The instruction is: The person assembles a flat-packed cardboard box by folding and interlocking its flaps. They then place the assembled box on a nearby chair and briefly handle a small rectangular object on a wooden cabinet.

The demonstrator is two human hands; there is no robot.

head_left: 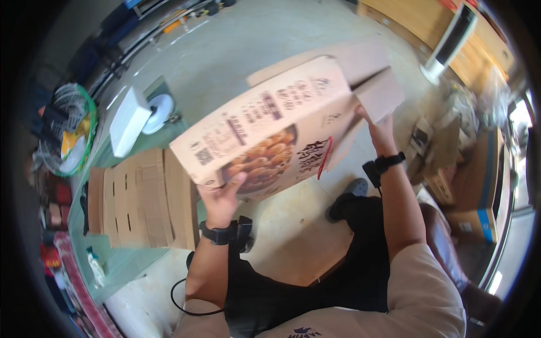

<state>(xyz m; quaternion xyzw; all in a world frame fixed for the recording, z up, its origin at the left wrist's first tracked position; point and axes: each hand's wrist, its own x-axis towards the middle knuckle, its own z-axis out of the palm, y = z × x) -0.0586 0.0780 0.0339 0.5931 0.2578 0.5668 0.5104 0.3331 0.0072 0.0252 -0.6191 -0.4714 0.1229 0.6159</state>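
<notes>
A light-brown cardboard box (315, 121) with a printed picture of food is held up in front of me, tilted, its flaps standing loose at the right end. My left hand (221, 197) grips its near lower-left corner, thumb on the printed face. At the right end my right hand (378, 127) is closed on the box beside a bent flap; some of its fingers are hidden behind the cardboard. Close to my left hand, flat brown cardboard pieces (138, 200) with slots lie on a glass table (112, 265).
On the glass table are a white block-shaped box (131, 121), a white round object (159, 112) and a small tube (94, 265). A green-rimmed net basket (90, 115) stands at left. Larger cartons (476, 186) and plastic bags are piled at right, below a tower fan (451, 45).
</notes>
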